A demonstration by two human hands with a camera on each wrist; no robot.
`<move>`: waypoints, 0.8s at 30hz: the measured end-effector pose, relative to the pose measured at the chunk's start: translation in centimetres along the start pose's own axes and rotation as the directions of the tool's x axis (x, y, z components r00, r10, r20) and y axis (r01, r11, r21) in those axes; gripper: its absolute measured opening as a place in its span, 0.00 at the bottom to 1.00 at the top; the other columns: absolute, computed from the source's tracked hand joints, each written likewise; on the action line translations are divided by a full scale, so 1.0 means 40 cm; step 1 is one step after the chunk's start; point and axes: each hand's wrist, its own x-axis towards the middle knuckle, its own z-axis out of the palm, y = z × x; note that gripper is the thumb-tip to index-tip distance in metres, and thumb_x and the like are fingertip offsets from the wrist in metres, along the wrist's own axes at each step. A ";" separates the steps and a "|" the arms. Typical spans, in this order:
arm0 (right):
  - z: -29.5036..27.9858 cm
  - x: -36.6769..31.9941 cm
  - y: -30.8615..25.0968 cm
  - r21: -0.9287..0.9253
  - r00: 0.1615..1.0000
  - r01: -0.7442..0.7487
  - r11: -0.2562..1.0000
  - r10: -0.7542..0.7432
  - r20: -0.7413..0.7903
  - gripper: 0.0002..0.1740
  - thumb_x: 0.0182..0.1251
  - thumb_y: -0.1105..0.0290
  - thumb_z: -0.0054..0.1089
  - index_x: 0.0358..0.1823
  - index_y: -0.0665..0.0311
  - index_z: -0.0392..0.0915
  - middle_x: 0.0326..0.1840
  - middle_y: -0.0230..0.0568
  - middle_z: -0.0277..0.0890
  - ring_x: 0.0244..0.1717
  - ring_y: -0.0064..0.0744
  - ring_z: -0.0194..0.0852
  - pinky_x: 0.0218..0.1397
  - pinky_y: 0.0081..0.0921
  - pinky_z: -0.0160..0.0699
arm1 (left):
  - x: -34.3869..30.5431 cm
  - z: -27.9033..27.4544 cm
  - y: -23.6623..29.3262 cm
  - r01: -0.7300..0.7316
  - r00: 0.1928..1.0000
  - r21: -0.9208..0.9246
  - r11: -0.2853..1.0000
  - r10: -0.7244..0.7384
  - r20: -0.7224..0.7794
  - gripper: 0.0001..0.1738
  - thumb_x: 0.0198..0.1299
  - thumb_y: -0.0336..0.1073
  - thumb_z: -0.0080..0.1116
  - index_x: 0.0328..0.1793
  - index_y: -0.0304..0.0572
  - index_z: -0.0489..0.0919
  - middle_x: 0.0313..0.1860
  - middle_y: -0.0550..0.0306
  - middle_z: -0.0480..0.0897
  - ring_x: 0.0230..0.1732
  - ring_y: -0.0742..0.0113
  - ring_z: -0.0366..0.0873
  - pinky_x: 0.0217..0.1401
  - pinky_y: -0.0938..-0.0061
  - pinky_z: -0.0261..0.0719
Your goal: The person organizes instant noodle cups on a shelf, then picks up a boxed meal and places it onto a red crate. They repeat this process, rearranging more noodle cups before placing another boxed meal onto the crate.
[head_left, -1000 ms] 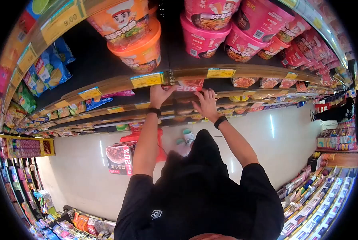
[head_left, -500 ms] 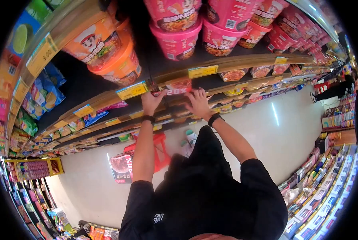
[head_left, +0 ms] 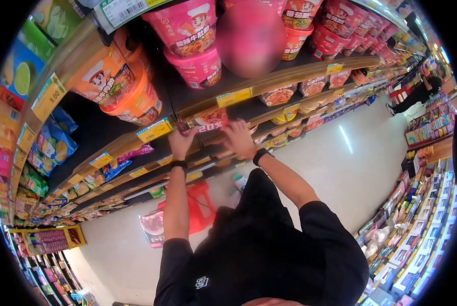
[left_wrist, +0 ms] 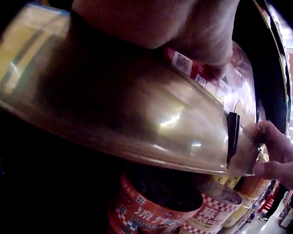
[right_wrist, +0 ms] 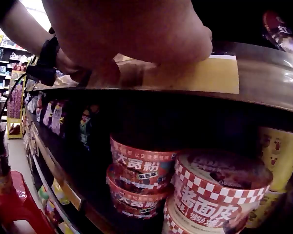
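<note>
In the head view my left hand (head_left: 181,144) is at the left end of a red package (head_left: 208,121) printed "20%", its thumb extended towards it. My right hand (head_left: 240,139), slightly blurred, has spread, bent fingers beside the package's right end. The left wrist view has my left hand (left_wrist: 185,24) over the red package (left_wrist: 205,78) behind a shiny shelf edge (left_wrist: 136,112), while my right hand (left_wrist: 283,151) has its fingertips near that edge. Above a yellow price label (right_wrist: 200,75) in the right wrist view is my right hand (right_wrist: 136,34), its fingertips hidden.
Orange tubs (head_left: 106,76) and pink tubs (head_left: 192,66) stand stacked on the shelf above. Red bowls (right_wrist: 141,165) and a checkered bowl (right_wrist: 210,195) sit below the edge. A red plastic object (head_left: 200,206) stands on the floor; a person (head_left: 420,94) is farther right.
The head view has shifted, with shelves and tubs now farther left and mostly lower. My hands have stayed by the red package; the right fingers look more spread.
</note>
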 end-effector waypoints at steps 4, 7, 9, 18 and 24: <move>0.010 -0.002 0.011 -0.003 1.000 0.011 1.000 -0.011 0.005 0.27 0.55 0.60 0.63 0.57 0.56 0.70 0.53 0.51 0.65 0.57 0.59 0.61 0.67 0.52 0.59 | -0.002 0.014 -0.019 -0.065 0.994 0.022 0.998 0.067 -0.090 0.27 0.47 0.57 0.73 0.34 0.38 0.83 0.27 0.47 0.84 0.33 0.47 0.84 0.36 0.62 0.79; 0.008 -0.008 0.006 0.010 1.000 -0.008 1.000 0.008 0.011 0.27 0.55 0.60 0.63 0.57 0.56 0.70 0.53 0.51 0.65 0.58 0.59 0.61 0.67 0.52 0.59 | -0.005 0.015 -0.016 -0.064 0.994 -0.002 0.998 0.064 -0.088 0.27 0.47 0.58 0.72 0.35 0.39 0.83 0.29 0.46 0.84 0.34 0.46 0.84 0.38 0.61 0.79; 0.002 -0.009 0.002 0.012 1.000 -0.017 1.000 0.017 0.020 0.27 0.55 0.61 0.63 0.57 0.56 0.70 0.53 0.51 0.65 0.58 0.60 0.61 0.67 0.51 0.59 | -0.006 0.012 -0.012 -0.047 0.996 0.004 0.999 0.048 -0.076 0.27 0.47 0.58 0.72 0.35 0.39 0.83 0.30 0.46 0.85 0.35 0.46 0.83 0.39 0.60 0.79; 0.014 -0.011 0.001 -0.008 1.000 -0.029 1.000 0.029 -0.003 0.31 0.49 0.62 0.64 0.58 0.58 0.70 0.55 0.52 0.66 0.58 0.61 0.60 0.67 0.53 0.58 | -0.007 0.007 -0.023 0.114 0.992 0.157 0.981 -0.121 0.037 0.29 0.48 0.59 0.72 0.32 0.35 0.81 0.28 0.43 0.84 0.34 0.47 0.84 0.37 0.61 0.80; 0.008 -0.010 0.006 -0.054 0.999 0.033 0.998 -0.032 0.013 0.31 0.52 0.57 0.64 0.59 0.60 0.70 0.52 0.51 0.68 0.58 0.55 0.62 0.69 0.52 0.55 | -0.003 0.019 -0.032 0.018 1.000 -0.022 1.000 -0.018 -0.020 0.33 0.48 0.53 0.74 0.51 0.34 0.78 0.34 0.46 0.85 0.37 0.47 0.84 0.41 0.63 0.80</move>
